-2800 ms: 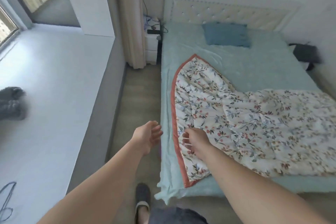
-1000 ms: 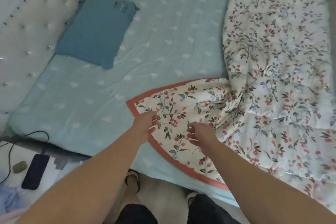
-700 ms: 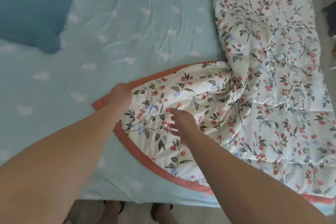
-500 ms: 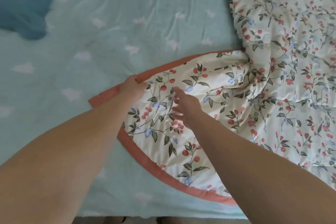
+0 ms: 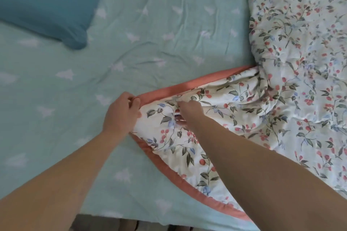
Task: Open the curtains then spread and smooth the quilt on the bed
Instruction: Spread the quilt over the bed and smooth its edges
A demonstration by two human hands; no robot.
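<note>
1. The quilt (image 5: 281, 73), white with a floral print and a coral-red border, is seen lying on the bed (image 5: 140, 52), bunched toward the right side and the near edge, with one corner drawn out toward the middle of the mattress.
2. That corner is gripped by the left hand (image 5: 122, 112), whose fingers are curled round the coral border at its tip.
3. A fold of the printed cloth just beside the corner is pinched by the right hand (image 5: 187, 111), with the fingers curled into the fabric; the two hands are held near each other, not touching.
4. Creases are seen running from the held corner toward the heaped part of the quilt at the right.
5. The bed is covered by a pale green sheet (image 5: 56, 99) with small white shapes, wrinkled in the middle.
6. A teal pillow (image 5: 47, 3) is seen at the upper left, well apart from the quilt.
</note>
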